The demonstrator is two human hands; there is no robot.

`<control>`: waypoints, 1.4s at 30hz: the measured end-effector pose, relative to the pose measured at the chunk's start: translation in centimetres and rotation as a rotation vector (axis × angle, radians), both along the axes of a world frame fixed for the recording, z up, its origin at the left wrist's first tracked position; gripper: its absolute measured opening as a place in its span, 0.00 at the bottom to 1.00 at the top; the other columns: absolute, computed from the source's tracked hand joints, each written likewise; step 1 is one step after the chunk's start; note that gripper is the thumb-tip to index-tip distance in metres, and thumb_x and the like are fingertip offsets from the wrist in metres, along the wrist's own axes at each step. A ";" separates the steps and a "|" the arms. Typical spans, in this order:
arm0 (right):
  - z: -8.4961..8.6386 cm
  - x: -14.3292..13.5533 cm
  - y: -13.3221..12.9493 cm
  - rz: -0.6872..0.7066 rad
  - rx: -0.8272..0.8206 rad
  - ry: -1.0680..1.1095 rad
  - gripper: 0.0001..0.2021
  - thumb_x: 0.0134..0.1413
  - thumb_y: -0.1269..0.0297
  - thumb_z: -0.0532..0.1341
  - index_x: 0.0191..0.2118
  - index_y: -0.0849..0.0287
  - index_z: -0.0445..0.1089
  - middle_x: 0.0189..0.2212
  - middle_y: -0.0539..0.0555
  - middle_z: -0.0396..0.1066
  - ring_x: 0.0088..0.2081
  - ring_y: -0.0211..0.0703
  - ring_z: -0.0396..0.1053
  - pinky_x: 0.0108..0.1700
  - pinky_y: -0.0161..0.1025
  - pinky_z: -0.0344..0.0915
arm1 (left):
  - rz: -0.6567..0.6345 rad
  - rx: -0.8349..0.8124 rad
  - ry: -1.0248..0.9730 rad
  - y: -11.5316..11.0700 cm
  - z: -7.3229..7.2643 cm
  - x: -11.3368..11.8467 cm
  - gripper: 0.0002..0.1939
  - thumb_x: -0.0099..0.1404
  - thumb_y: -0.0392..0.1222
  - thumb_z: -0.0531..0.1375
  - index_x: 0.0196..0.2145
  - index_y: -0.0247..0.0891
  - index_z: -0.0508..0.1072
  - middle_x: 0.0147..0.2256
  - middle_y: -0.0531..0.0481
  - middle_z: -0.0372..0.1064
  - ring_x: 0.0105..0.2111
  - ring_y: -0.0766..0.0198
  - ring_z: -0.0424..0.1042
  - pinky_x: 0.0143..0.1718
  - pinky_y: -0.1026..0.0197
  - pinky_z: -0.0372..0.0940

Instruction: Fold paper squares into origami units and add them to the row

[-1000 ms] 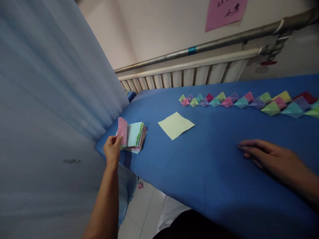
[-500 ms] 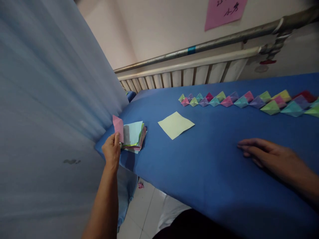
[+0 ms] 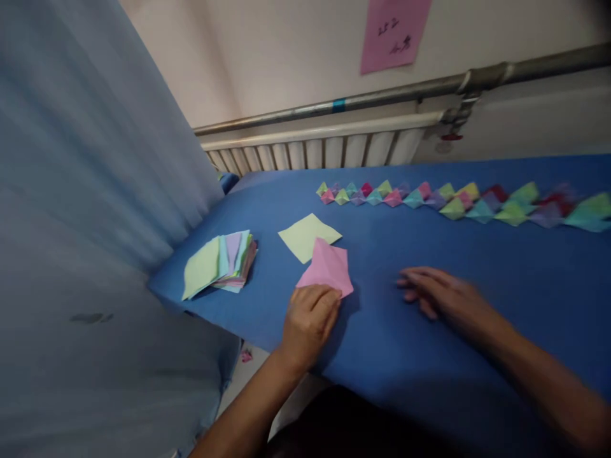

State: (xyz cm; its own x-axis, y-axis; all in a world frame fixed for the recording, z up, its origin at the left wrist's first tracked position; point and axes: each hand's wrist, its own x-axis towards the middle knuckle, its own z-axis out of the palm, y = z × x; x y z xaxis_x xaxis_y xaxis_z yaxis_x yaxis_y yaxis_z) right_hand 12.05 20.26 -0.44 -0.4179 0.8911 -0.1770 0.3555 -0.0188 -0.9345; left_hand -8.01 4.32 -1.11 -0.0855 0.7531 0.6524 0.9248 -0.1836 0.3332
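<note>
A pink sheet of paper [image 3: 328, 266] is pinched in my left hand [image 3: 310, 321], its upper corner overlapping a pale yellow-green sheet [image 3: 303, 235] on the blue surface. To the left sits a fanned stack of coloured papers [image 3: 203, 266], with green, light blue and purple sheets on top. My right hand [image 3: 442, 296] is over the blue surface on the right, fingers loosely bent and apart, holding nothing. Behind both hands runs a long double row of folded paper pieces [image 3: 394, 198] in many colours.
The blue-covered surface [image 3: 377, 343] ends at a front edge near my body. A light blue curtain [image 3: 95, 191] hangs on the left. Along the wall behind are a white radiator [image 3: 315, 152], a metal pipe [image 3: 382, 98] and a pink note [image 3: 394, 38].
My left hand has moved right from the stack, carrying the pink sheet beside the yellow-green one. The stack's top sheets now lie fanned leftward. The view has shifted right.
</note>
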 end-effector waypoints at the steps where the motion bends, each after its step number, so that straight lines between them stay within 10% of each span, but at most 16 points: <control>1: -0.2 0.1 -0.4 0.031 -0.115 0.075 0.20 0.49 0.47 0.59 0.38 0.61 0.72 0.35 0.62 0.75 0.24 0.39 0.70 0.17 0.32 0.61 | -0.034 -0.016 0.000 0.3 -0.5 1.3 0.10 0.69 0.36 0.54 0.44 0.41 0.74 0.38 0.45 0.76 0.39 0.61 0.74 0.40 0.56 0.68; 8: -1.1 0.5 -1.5 0.091 -0.268 0.154 0.21 0.53 0.56 0.61 0.51 0.57 0.65 0.23 0.46 0.66 0.13 0.30 0.59 0.12 0.30 0.53 | -0.235 -0.107 0.051 0.3 -1.9 4.9 0.09 0.69 0.34 0.54 0.39 0.39 0.74 0.35 0.46 0.76 0.35 0.61 0.73 0.37 0.56 0.67; 23: 0.0 2.7 -6.3 0.295 -0.330 -0.071 0.13 0.51 0.66 0.56 0.43 0.60 0.70 0.20 0.45 0.65 0.14 0.29 0.52 0.16 0.30 0.48 | -0.163 -0.242 0.032 -4.0 -3.1 1.4 0.16 0.65 0.32 0.55 0.51 0.38 0.68 0.49 0.41 0.72 0.49 0.53 0.70 0.48 0.48 0.64; 32: -1.2 4.6 -8.3 0.409 0.597 -0.170 0.17 0.56 0.72 0.55 0.50 0.52 0.70 0.49 0.57 0.66 0.49 0.45 0.66 0.50 0.46 0.65 | -0.293 -0.177 -0.015 -4.6 -2.1 1.0 0.11 0.66 0.29 0.56 0.45 0.36 0.70 0.44 0.43 0.75 0.45 0.59 0.73 0.51 0.50 0.63; 42: -2.8 4.4 -9.3 0.268 0.794 -0.305 0.09 0.59 0.68 0.57 0.41 0.55 0.74 0.54 0.62 0.64 0.55 0.56 0.61 0.52 0.57 0.63 | -0.285 -0.288 -0.119 -3.9 -2.0 0.5 0.11 0.66 0.34 0.57 0.47 0.38 0.69 0.40 0.47 0.75 0.41 0.60 0.72 0.49 0.51 0.61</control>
State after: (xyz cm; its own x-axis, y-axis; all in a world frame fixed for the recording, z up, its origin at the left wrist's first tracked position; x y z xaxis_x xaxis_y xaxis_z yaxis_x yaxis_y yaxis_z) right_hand 16.47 10.99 -3.22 -0.6653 0.6777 0.3133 0.4908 0.7132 -0.5005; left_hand -7.50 0.44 -3.16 0.0901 0.9077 0.4099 0.8024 -0.3100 0.5100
